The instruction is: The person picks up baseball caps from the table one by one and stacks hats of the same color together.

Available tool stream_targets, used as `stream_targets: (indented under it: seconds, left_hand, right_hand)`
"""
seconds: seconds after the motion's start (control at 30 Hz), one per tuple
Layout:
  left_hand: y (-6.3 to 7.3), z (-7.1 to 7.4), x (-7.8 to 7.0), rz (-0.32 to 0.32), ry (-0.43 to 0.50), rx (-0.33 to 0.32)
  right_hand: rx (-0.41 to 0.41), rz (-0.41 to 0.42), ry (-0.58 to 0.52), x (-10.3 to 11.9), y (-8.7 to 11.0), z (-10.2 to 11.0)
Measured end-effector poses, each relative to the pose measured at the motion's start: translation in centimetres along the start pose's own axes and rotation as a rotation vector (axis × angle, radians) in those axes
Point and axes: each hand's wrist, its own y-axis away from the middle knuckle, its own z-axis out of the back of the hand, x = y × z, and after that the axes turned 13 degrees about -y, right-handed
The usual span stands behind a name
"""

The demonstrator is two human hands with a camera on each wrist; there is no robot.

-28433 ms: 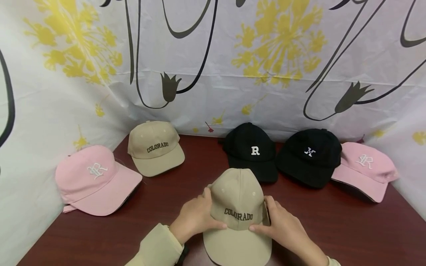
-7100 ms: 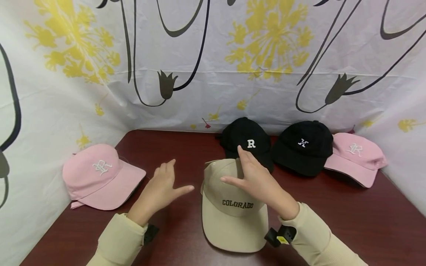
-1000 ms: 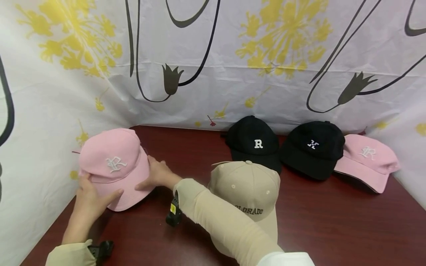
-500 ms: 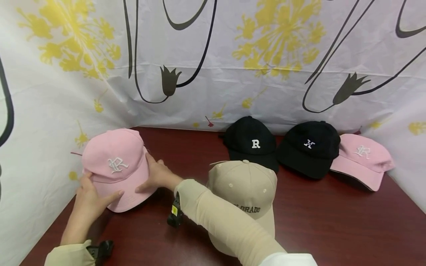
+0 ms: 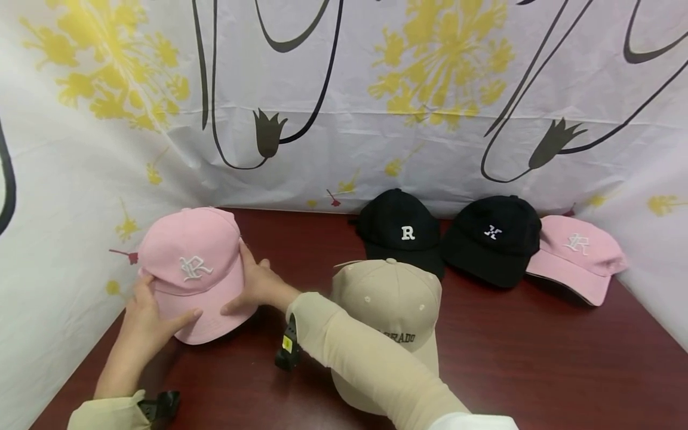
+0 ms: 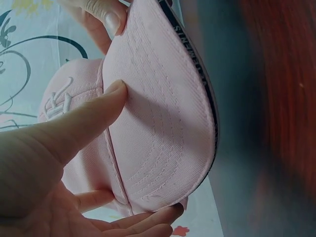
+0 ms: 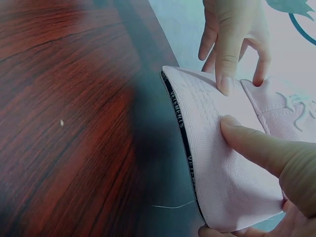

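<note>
A pink cap (image 5: 185,242) with a white embroidered letter is held by both hands at the left of the table. My left hand (image 5: 144,328) grips its left side, the thumb lying on top of the brim. My right hand (image 5: 260,286) grips the opposite side, thumb on the brim and fingers along the side. Both wrist views show the brim (image 6: 163,113) pinched from above and below, with a dark lettered band (image 7: 181,128) along its edge. A beige cap (image 5: 384,292) lettered in dark thread sits mid-table, partly hidden behind my right sleeve.
Two black caps, one with a white R (image 5: 398,221) and one with a small white emblem (image 5: 486,257), stand at the back right. Beside them is another pink cap (image 5: 580,257). A printed white cloth (image 5: 301,179) walls the reddish-brown table (image 5: 537,370).
The back-left beige cap left its place between the first two frames. My hands have since moved from the mid-table beige cap to the left pink cap, now shifted slightly right.
</note>
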Motion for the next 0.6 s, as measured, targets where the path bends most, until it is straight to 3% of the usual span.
stream_targets:
  seconds: [0.23,0.6]
  left_hand:
    - [-0.1,-0.1,-0.7,-0.064,-0.018,-0.019]
    - [-0.1,-0.4,-1.6,-0.13,-0.011,-0.05]
  right_hand:
    - [-0.027,-0.012,-0.022,-0.4,0.6,0.6]
    - [-0.079,-0.017,0.031,-0.6,2.3,1.4]
